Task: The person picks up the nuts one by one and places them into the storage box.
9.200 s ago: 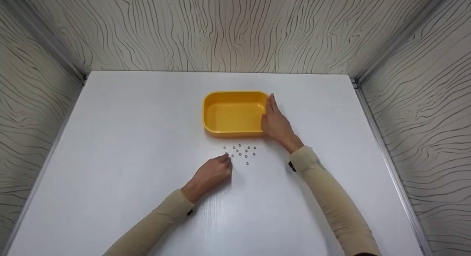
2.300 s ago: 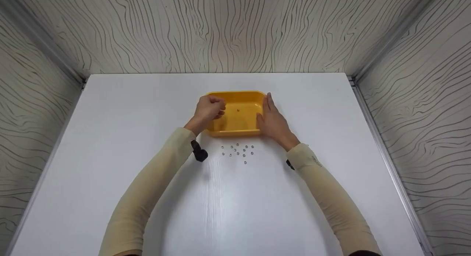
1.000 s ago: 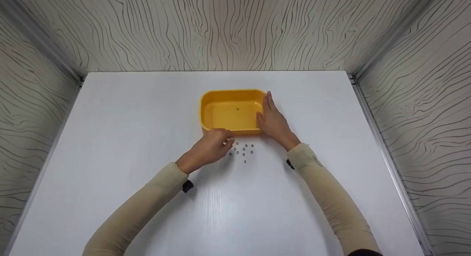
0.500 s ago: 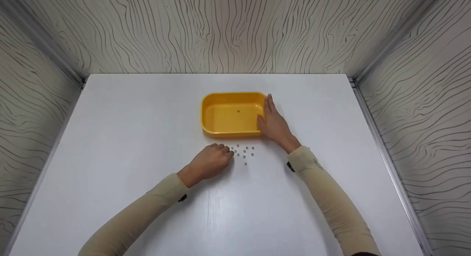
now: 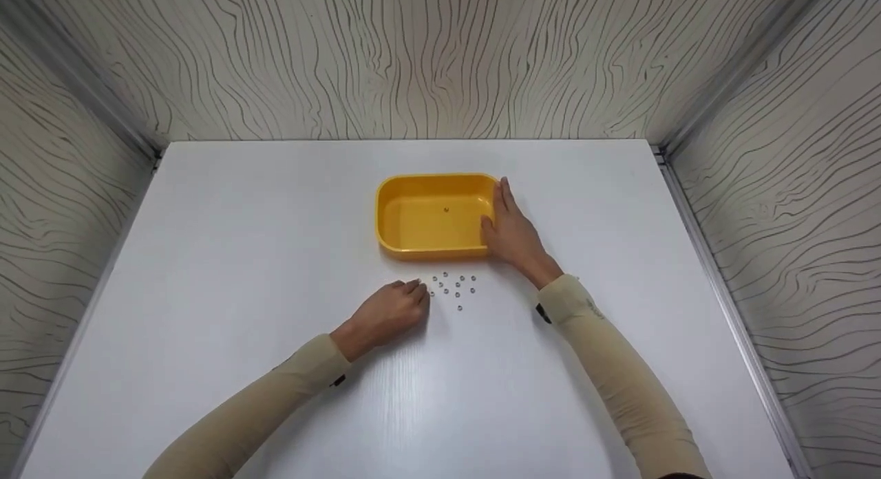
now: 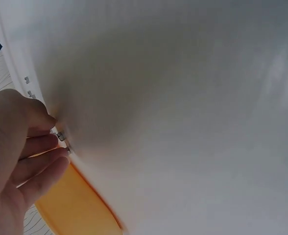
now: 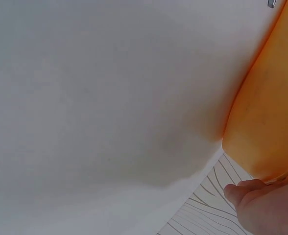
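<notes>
Small silvery metal nuts (image 5: 460, 307) lie scattered on the white table, just in front of a yellow plastic bin (image 5: 440, 250). At the left edge of this group is my left hand (image 5: 392, 310), low over the table. In the left wrist view, its thumb and forefinger close around one metal nut (image 6: 60, 136), with another nut (image 6: 68, 151) by the other fingertips. My right hand (image 5: 515, 237) holds the bin's right side, thumb over the rim and fingers along the wall. A single nut (image 5: 446, 209) lies on the bin's floor.
White tabletop (image 5: 241, 259) surrounds the bin on all sides. Wood-patterned panels (image 5: 427, 66) stand behind the table and at both sides, with metal rails at the corners. A black wrist strap piece (image 5: 337, 380) shows under the left sleeve.
My left hand left the bin, where a nut now lies, and came back to the nuts. In the last half second it shifted slightly left. My right hand stays on the bin.
</notes>
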`<action>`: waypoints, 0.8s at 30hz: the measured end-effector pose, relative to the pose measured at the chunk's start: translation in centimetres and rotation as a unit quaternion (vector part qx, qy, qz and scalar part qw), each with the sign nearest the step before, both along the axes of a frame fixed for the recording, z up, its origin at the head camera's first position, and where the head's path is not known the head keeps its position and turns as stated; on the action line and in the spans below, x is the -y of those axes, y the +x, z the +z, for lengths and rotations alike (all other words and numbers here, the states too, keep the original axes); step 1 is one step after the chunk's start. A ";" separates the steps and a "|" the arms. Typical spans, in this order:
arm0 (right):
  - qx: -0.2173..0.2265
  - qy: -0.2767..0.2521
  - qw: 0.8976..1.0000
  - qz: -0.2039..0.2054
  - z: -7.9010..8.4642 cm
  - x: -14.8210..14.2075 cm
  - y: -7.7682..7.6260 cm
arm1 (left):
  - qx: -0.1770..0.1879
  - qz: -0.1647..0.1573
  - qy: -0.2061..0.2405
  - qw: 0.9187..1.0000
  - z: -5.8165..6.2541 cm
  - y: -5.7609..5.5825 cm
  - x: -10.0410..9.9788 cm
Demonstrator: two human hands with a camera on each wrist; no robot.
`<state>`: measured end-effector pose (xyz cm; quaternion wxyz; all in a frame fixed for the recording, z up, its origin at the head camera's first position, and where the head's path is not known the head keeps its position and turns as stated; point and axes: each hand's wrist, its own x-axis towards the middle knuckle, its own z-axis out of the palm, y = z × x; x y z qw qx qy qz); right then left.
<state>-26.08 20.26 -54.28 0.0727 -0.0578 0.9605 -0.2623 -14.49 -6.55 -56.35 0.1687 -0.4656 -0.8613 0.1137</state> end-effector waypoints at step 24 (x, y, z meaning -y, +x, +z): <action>0.004 -0.012 1.000 -0.004 -0.2 -0.1 -0.1 | -0.015 0.009 0.024 1.000 -0.5 0.3 0.5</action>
